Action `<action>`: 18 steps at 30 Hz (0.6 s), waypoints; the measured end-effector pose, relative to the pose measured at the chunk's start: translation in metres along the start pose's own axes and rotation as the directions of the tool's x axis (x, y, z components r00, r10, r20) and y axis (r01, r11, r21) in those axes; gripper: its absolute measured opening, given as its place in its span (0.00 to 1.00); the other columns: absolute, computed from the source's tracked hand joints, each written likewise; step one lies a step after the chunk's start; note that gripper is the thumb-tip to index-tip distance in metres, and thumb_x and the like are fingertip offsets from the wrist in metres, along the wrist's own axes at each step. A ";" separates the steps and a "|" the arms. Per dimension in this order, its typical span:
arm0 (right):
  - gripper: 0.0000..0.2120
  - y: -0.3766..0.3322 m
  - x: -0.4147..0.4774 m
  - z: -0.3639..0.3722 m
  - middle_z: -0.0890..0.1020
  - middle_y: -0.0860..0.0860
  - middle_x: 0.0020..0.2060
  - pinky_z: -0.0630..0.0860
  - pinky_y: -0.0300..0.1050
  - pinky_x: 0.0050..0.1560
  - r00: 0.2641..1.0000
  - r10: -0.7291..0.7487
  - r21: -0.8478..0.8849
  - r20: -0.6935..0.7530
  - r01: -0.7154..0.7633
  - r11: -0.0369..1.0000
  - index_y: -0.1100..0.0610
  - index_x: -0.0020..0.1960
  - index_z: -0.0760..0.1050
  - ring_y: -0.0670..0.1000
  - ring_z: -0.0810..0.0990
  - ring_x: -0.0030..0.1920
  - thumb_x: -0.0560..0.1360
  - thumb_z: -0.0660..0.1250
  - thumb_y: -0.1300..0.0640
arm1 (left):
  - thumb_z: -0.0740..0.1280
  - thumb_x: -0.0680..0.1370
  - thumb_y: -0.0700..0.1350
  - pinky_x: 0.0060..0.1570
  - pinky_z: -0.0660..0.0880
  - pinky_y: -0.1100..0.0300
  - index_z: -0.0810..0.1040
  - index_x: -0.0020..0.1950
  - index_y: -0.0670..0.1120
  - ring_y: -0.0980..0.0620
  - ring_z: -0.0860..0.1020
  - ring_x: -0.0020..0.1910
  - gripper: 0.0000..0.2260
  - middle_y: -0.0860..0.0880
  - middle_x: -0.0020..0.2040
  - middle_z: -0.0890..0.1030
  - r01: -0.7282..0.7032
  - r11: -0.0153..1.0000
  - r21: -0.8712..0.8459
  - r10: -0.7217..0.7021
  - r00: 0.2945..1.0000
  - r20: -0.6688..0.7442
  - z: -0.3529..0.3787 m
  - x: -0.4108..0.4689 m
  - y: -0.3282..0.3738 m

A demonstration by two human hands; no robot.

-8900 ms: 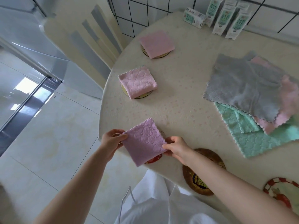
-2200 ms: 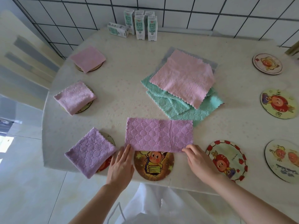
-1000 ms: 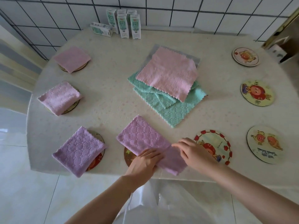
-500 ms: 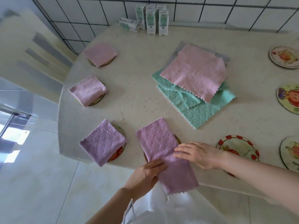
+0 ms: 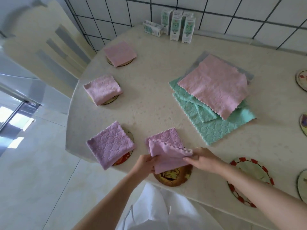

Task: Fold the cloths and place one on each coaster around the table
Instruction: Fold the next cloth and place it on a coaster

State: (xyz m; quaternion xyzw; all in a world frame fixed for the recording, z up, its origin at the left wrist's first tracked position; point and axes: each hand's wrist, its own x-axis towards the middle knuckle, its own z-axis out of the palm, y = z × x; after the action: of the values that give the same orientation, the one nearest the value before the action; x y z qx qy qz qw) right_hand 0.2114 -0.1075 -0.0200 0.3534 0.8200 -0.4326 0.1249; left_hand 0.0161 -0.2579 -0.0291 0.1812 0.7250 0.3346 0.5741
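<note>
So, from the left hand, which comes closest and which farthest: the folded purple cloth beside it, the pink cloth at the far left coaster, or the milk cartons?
Measured from the left hand:
1. Folded purple cloth, just to its left on the near coaster.
2. Pink cloth, on the far left coaster.
3. Milk cartons, at the back by the tiled wall.

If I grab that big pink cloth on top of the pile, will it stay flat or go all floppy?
Probably floppy: the pink cloth drapes over the pile, and the similar purple cloth bends in both hands. It looks light and fluffy, so unlikely to slip.
</note>
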 end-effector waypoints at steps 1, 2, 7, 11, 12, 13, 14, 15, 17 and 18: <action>0.12 -0.001 0.005 -0.001 0.79 0.46 0.31 0.67 0.38 0.35 0.998 0.052 0.058 -0.029 -0.050 0.997 0.53 0.36 0.78 0.43 0.75 0.33 0.74 0.67 0.48 | 0.63 0.80 0.45 0.43 0.82 0.53 0.79 0.52 0.37 0.43 0.82 0.45 0.12 0.38 0.48 0.82 0.027 0.998 -0.050 -0.027 1.000 0.005 0.000 0.002 0.004; 0.17 -0.001 0.011 -0.001 0.74 0.46 0.25 0.64 0.39 0.32 0.994 0.095 0.104 -0.053 -0.089 0.991 0.53 0.30 0.72 0.42 0.71 0.28 0.74 0.67 0.48 | 0.63 0.80 0.45 0.41 0.82 0.55 0.78 0.53 0.38 0.43 0.83 0.47 0.11 0.39 0.49 0.83 0.057 0.994 -0.095 -0.057 0.998 0.001 -0.001 0.004 0.006; 0.23 0.001 0.032 0.004 0.61 0.46 0.23 0.56 0.43 0.32 0.984 0.170 0.081 -0.060 -0.165 0.983 0.52 0.28 0.58 0.46 0.61 0.27 0.75 0.66 0.48 | 0.64 0.79 0.48 0.42 0.82 0.54 0.77 0.53 0.42 0.45 0.83 0.46 0.10 0.41 0.50 0.83 0.181 0.960 -0.214 -0.190 0.981 -0.022 -0.001 0.012 0.002; 0.22 -0.003 0.034 0.005 0.62 0.47 0.23 0.57 0.43 0.30 0.978 0.194 0.068 -0.072 -0.190 0.979 0.53 0.29 0.59 0.46 0.62 0.26 0.77 0.63 0.49 | 0.64 0.80 0.48 0.42 0.82 0.53 0.77 0.55 0.42 0.44 0.83 0.46 0.11 0.41 0.50 0.83 0.204 0.945 -0.256 -0.214 0.977 -0.014 -0.001 0.013 0.001; 0.21 -0.004 0.035 0.005 0.63 0.47 0.23 0.57 0.43 0.30 0.977 0.197 0.064 -0.081 -0.192 0.979 0.53 0.30 0.60 0.46 0.62 0.26 0.77 0.63 0.48 | 0.63 0.80 0.49 0.42 0.82 0.53 0.76 0.56 0.41 0.44 0.83 0.46 0.12 0.40 0.51 0.83 0.212 0.940 -0.269 -0.222 0.975 -0.009 -0.002 0.013 0.001; 0.21 -0.005 0.035 0.005 0.63 0.47 0.23 0.57 0.43 0.30 0.975 0.200 0.063 -0.093 -0.195 0.979 0.53 0.30 0.60 0.47 0.62 0.26 0.77 0.63 0.48 | 0.63 0.80 0.49 0.43 0.82 0.52 0.76 0.57 0.41 0.44 0.83 0.47 0.12 0.40 0.51 0.83 0.220 0.934 -0.281 -0.231 0.973 -0.007 -0.002 0.013 0.001; 0.21 -0.005 0.036 0.006 0.63 0.47 0.24 0.57 0.44 0.31 0.973 0.206 0.063 -0.107 -0.200 0.978 0.53 0.31 0.60 0.47 0.62 0.27 0.77 0.62 0.47 | 0.63 0.80 0.49 0.44 0.82 0.51 0.76 0.58 0.41 0.44 0.83 0.47 0.13 0.40 0.51 0.83 0.224 0.928 -0.297 -0.237 0.971 -0.007 -0.002 0.014 0.000; 0.20 -0.006 0.037 0.007 0.64 0.47 0.24 0.57 0.44 0.31 0.970 0.215 0.060 -0.116 -0.209 0.976 0.53 0.31 0.60 0.47 0.63 0.27 0.77 0.62 0.47 | 0.63 0.80 0.50 0.45 0.82 0.50 0.76 0.59 0.41 0.44 0.83 0.47 0.14 0.40 0.51 0.83 0.232 0.923 -0.306 -0.246 0.969 -0.008 -0.002 0.014 0.000; 0.20 -0.007 0.039 0.008 0.64 0.48 0.24 0.58 0.44 0.31 0.963 0.239 0.050 -0.124 -0.234 0.971 0.53 0.31 0.61 0.48 0.64 0.27 0.78 0.61 0.46 | 0.62 0.80 0.51 0.46 0.81 0.48 0.76 0.60 0.40 0.43 0.83 0.46 0.16 0.40 0.50 0.83 0.247 0.915 -0.319 -0.266 0.964 -0.015 -0.002 0.015 -0.001; 0.20 -0.009 0.040 0.008 0.65 0.48 0.24 0.58 0.44 0.31 0.959 0.256 0.046 -0.121 -0.252 0.967 0.53 0.31 0.61 0.48 0.64 0.27 0.78 0.60 0.46 | 0.62 0.80 0.51 0.46 0.81 0.48 0.76 0.60 0.40 0.43 0.83 0.46 0.17 0.39 0.50 0.83 0.254 0.912 -0.322 -0.275 0.961 -0.021 -0.002 0.015 -0.001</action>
State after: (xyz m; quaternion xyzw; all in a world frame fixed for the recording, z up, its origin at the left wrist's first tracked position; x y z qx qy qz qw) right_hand 0.1758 -0.0982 -0.0397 0.4842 0.7675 -0.4020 0.1221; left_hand 0.0099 -0.2498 -0.0406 -0.0239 0.6982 0.3716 0.6114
